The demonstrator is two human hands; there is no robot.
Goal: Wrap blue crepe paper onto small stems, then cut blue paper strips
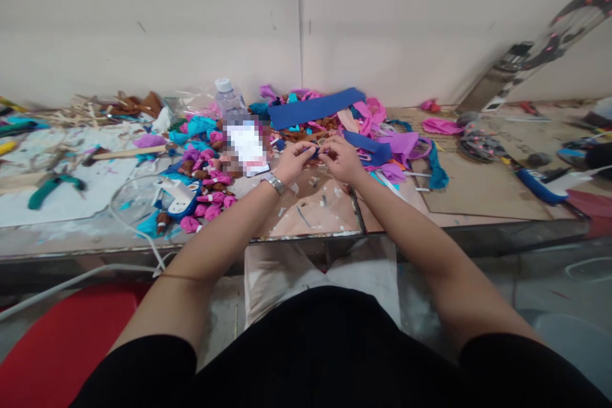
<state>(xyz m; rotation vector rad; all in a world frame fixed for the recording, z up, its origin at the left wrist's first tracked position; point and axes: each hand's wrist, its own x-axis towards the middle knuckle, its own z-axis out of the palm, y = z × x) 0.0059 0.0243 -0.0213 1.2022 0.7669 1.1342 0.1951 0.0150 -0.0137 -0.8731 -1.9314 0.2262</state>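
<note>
at the far left of the workbench (57, 204) lie green-handled pliers (50, 186) and a wooden stick (129, 153), well apart from the hands. nearer in, a white cable (129, 217) loops past a glue gun (179, 199) and a heap of pink and brown fabric buds (210, 194). a clear plastic bottle (228, 99) stands behind them, by a blurred patch.

the left hand (291, 162), with a metal wristwatch (276, 183), meets the right hand (340, 159) over the middle of the bench. between them sits a small dark blue fabric piece (316, 152), pinched from both sides: the left fingertips close on its left end, the right fingertips on its right end. its long axis seems to run left to right, from one hand to the other, and neither hand is clearly nearer. it is too small to tell more.

just behind the hands lies a long blue fabric strip (315, 107), slanting up to the right, amid magenta and teal fabric scraps (401, 143). further right, a cardboard sheet (478, 188) lies flat.
</note>
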